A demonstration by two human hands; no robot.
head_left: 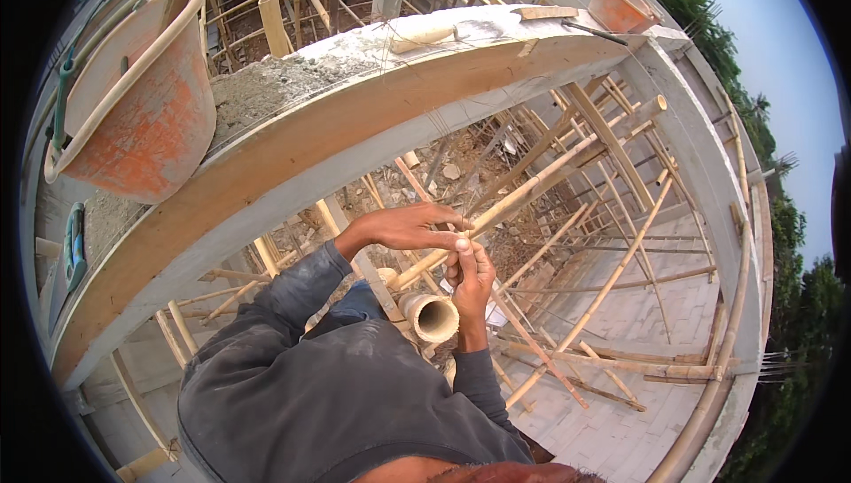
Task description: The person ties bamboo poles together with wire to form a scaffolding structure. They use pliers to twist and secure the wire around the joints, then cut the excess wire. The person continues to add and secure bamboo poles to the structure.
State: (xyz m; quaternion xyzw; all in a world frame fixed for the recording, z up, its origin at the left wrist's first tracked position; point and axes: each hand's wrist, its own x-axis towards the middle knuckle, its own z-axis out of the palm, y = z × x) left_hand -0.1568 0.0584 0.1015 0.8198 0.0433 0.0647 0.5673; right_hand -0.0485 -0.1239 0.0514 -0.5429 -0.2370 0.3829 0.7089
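Blue marks the handle of the hand tool (76, 239) at the left end of the beam's top surface (253, 97); a large orange bucket (146, 133) stands just beside it. The left hand (409, 227) extends thumb and forefinger toward the right hand's fingertips; whether it grips cannot be told. A bamboo pole (433, 318) points its open end upward below the hands. The small item (467, 234), too fine to identify, sits between both hands' fingertips, apart from the beam. The right hand (472, 276) appears to pinch it. Judged step: two-handed fingertip handling. The next move calls for a steady pinch and fine finger control. A smaller orange bucket (620, 4) stands near the beam's right end.
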